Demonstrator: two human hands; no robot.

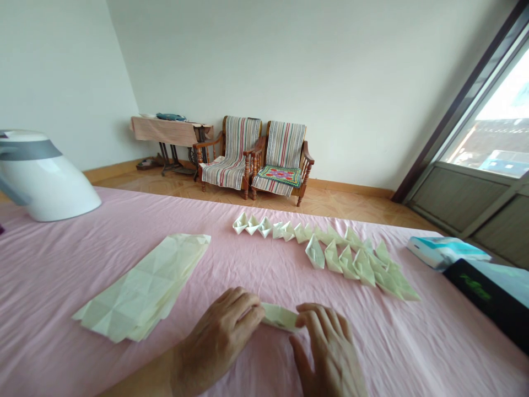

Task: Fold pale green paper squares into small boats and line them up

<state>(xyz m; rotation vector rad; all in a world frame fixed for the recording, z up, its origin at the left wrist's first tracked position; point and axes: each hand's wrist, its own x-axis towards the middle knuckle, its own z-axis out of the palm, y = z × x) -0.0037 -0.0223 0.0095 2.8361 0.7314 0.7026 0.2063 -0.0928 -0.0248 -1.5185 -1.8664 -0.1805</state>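
A small pale green folded paper (280,317) lies on the pink cloth (74,264) near the front edge. My left hand (221,336) presses on its left end with fingers curled together. My right hand (330,347) pins its right end with fingertips bent down onto it. Left of my hands lies a stack of creased pale paper sheets (144,286). Beyond my hands runs a row of several folded paper boats (330,251), overlapping one another from the middle toward the right.
A white and grey appliance (39,176) stands at the far left of the table. A teal and white box (444,251) and a black box (491,303) lie at the right edge. Two wooden chairs (256,160) and a side table (169,132) stand against the far wall.
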